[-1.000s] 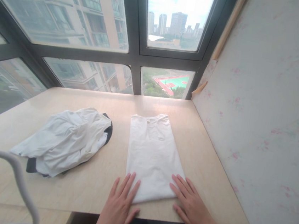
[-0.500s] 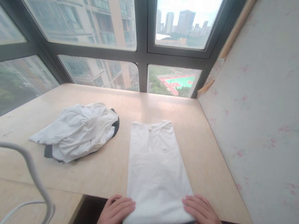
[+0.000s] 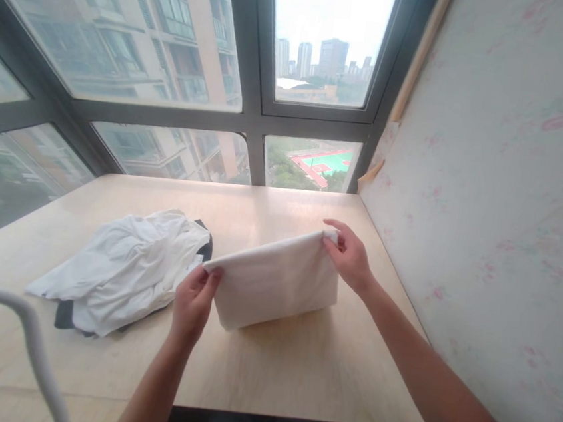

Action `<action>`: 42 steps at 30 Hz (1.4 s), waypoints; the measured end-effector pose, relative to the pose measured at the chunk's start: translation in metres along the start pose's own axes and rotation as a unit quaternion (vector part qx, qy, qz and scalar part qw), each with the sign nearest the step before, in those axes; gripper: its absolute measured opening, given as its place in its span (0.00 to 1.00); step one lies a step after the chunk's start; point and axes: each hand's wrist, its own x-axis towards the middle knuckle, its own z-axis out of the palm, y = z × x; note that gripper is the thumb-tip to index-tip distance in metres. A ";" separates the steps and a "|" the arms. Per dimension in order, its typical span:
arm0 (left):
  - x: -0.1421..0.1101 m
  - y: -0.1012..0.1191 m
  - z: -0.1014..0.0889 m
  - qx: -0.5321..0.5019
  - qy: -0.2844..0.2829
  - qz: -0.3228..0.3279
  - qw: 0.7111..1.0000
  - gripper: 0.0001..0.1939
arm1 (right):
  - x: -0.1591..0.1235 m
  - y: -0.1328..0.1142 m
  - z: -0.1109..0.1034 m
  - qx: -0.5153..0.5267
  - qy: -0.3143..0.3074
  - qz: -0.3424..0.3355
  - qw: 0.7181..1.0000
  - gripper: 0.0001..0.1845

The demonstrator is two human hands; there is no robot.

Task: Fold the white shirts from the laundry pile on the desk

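Observation:
A white T-shirt (image 3: 279, 281), folded over into a rectangle, is held up at a tilt above the wooden tabletop. My left hand (image 3: 195, 296) pinches its upper left corner between thumb and fingers. At the upper right corner, my right hand (image 3: 346, 253) grips the cloth, its index finger stretched out along the top. The left corner sits lower than the right. The shirt's lower edge is close to the wood; whether it touches, I cannot tell. The neckline is hidden behind the fold.
To the left lies a crumpled heap of white clothes (image 3: 129, 269) with dark cloth under it. A thick grey cable (image 3: 38, 346) curves across the lower left. The tabletop (image 3: 305, 368) meets windows at the back and a floral-papered wall (image 3: 497, 260) on the right.
Both hands have gone from resting on the shirt's near edge to lifting that edge up and away from me. The shirt is now doubled over and raised. The view has shifted slightly.

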 end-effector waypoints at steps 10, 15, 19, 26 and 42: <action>0.067 -0.077 0.052 0.177 -0.074 -0.139 0.972 0.25 | 0.044 0.076 0.075 -0.075 -0.094 0.148 0.982 0.20; 0.049 -0.079 0.050 0.168 -0.119 -0.163 0.965 0.36 | 0.017 0.101 0.073 -0.087 -0.111 0.203 0.969 0.25; 0.026 -0.078 0.047 0.122 -0.154 -0.181 0.964 0.37 | -0.018 0.107 0.068 -0.062 -0.129 0.201 0.969 0.30; -0.018 -0.068 0.049 0.039 -0.053 -0.128 0.990 0.29 | -0.056 0.099 0.073 -0.016 -0.022 0.160 0.987 0.29; -0.060 -0.046 0.030 0.295 -0.162 -0.197 0.921 0.26 | -0.092 0.072 0.065 -0.367 -0.147 0.240 0.887 0.25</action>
